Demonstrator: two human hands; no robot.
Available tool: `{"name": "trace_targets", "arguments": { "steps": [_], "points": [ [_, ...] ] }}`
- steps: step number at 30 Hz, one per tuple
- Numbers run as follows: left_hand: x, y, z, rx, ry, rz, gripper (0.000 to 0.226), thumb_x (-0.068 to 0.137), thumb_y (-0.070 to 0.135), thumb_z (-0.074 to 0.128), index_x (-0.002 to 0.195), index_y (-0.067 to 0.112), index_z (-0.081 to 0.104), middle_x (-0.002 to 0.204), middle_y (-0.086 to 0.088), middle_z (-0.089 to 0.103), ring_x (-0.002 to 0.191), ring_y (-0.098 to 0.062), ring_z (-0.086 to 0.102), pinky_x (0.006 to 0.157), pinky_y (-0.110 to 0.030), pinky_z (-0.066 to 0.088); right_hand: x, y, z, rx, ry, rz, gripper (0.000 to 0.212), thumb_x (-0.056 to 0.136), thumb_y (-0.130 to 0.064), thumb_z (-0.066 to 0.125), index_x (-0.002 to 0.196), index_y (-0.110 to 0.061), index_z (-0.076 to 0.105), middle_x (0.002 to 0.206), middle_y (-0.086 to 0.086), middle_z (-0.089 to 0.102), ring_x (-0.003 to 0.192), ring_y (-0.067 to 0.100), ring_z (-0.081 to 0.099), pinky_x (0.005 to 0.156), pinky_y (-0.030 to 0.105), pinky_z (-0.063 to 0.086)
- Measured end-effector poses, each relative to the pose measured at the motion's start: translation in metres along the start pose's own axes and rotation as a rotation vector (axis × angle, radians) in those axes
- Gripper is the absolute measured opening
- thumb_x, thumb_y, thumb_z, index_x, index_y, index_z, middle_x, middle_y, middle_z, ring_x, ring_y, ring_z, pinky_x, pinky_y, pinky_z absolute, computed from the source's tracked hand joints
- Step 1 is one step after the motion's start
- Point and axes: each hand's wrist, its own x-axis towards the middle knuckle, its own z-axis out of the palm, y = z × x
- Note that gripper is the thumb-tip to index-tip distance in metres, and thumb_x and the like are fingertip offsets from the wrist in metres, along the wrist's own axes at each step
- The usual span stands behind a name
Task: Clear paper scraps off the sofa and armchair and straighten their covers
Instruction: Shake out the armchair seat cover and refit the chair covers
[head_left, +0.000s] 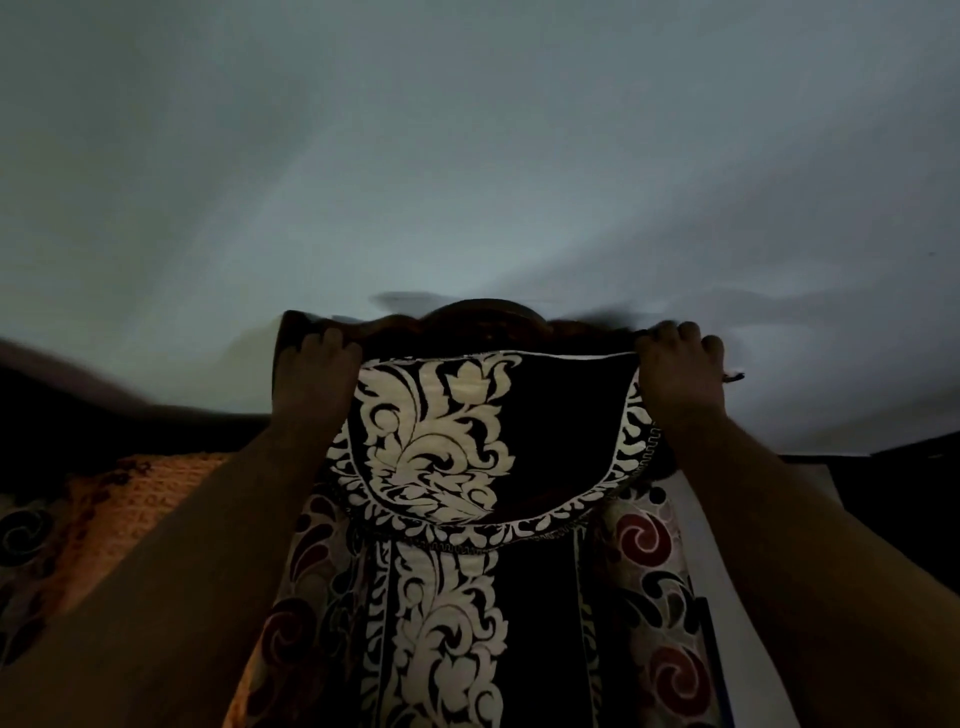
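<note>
Cover (488, 441), dark with cream scrollwork, hangs over the chair back's top edge (488, 325). Left hand (317, 374) grips its left corner, fingers curled over; right hand (680, 374) pinches the right corner against a pale wall (467, 156).

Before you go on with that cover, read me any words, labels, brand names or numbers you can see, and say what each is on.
None: no text can be read in this dim view.
Dark cover held at the chair top by the left hand and the right hand: only cream leaf scrollwork, no letters.
Swirl-patterned fabric beneath: no writing.
Wall: bare of signs.
</note>
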Motion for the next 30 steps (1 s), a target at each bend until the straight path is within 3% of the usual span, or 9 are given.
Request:
{"name": "trace_targets", "arguments": {
  "steps": [3, 6, 9, 12, 16, 20, 30],
  "points": [
    [0.0, 0.005, 0.013, 0.02, 0.124, -0.024, 0.05, 0.074, 0.01, 0.075, 0.12, 0.008, 0.057, 0.115, -0.023, 0.054, 0.101, -0.042, 0.053, 0.081, -0.051, 0.045, -0.002, -0.008, 0.012, 0.053, 0.1, 0.041, 0.035, 0.08, -0.009, 0.057, 0.114, -0.008, 0.063, 0.115, 0.021, 0.054, 0.111, 0.042, 0.048, 0.095, 0.052, 0.038],
    [-0.012, 0.022, 0.018, -0.03, 0.119, 0.03, 0.074, 0.078, 0.015, 0.071, 0.145, 0.014, 0.041, 0.143, -0.022, 0.043, 0.129, -0.043, 0.042, 0.101, -0.057, 0.037, -0.016, -0.031, 0.021, 0.156, 0.183, 0.037, 0.04, 0.087, -0.015, 0.059, 0.126, -0.009, 0.056, 0.125, 0.023, 0.053, 0.121, 0.042, 0.046, 0.105, 0.057, 0.036],
    [-0.029, 0.051, 0.029, -0.161, -0.002, 0.101, 0.072, 0.09, 0.034, 0.063, 0.153, 0.022, 0.029, 0.156, -0.014, 0.036, 0.142, -0.033, 0.034, 0.114, -0.056, 0.031, -0.041, -0.063, 0.031, 0.329, 0.066, -0.035, 0.054, 0.091, -0.029, 0.061, 0.142, -0.017, 0.046, 0.142, 0.018, 0.046, 0.134, 0.039, 0.04, 0.11, 0.057, 0.034],
    [-0.045, 0.076, 0.046, -0.233, -0.165, 0.232, 0.082, 0.094, 0.054, 0.055, 0.159, 0.026, 0.014, 0.167, -0.008, 0.013, 0.152, -0.029, 0.02, 0.121, -0.052, 0.02, -0.063, -0.096, 0.044, 0.414, -0.154, -0.206, 0.072, 0.095, -0.044, 0.057, 0.156, -0.03, 0.023, 0.162, 0.011, 0.024, 0.151, 0.032, 0.019, 0.12, 0.057, 0.022],
    [-0.053, 0.096, 0.069, -0.261, -0.349, 0.277, 0.097, 0.091, 0.065, 0.053, 0.161, 0.029, -0.005, 0.168, -0.003, -0.016, 0.156, -0.026, -0.004, 0.123, -0.055, 0.003, -0.068, -0.124, 0.056, 0.415, -0.33, -0.339, 0.089, 0.094, -0.054, 0.054, 0.158, -0.038, -0.006, 0.169, 0.002, -0.005, 0.155, 0.024, -0.007, 0.123, 0.059, 0.006],
    [-0.051, 0.089, 0.08, -0.263, -0.449, 0.18, 0.104, 0.089, 0.067, 0.055, 0.159, 0.029, -0.011, 0.166, 0.002, -0.024, 0.155, -0.021, -0.014, 0.122, -0.059, 0.004, -0.064, -0.109, 0.069, 0.37, -0.431, -0.269, 0.098, 0.092, -0.058, 0.058, 0.159, -0.034, -0.009, 0.167, -0.002, -0.02, 0.154, 0.022, -0.015, 0.12, 0.063, 0.007],
    [-0.051, 0.047, 0.084, -0.322, -0.443, 0.03, 0.102, 0.089, 0.067, 0.056, 0.16, 0.031, -0.008, 0.167, 0.0, -0.019, 0.155, -0.024, -0.007, 0.122, -0.058, 0.012, -0.063, -0.047, 0.085, 0.407, -0.411, -0.02, 0.107, 0.089, -0.058, 0.062, 0.159, -0.025, -0.011, 0.167, 0.003, -0.016, 0.155, 0.025, -0.009, 0.122, 0.058, 0.014]
  ]
}}
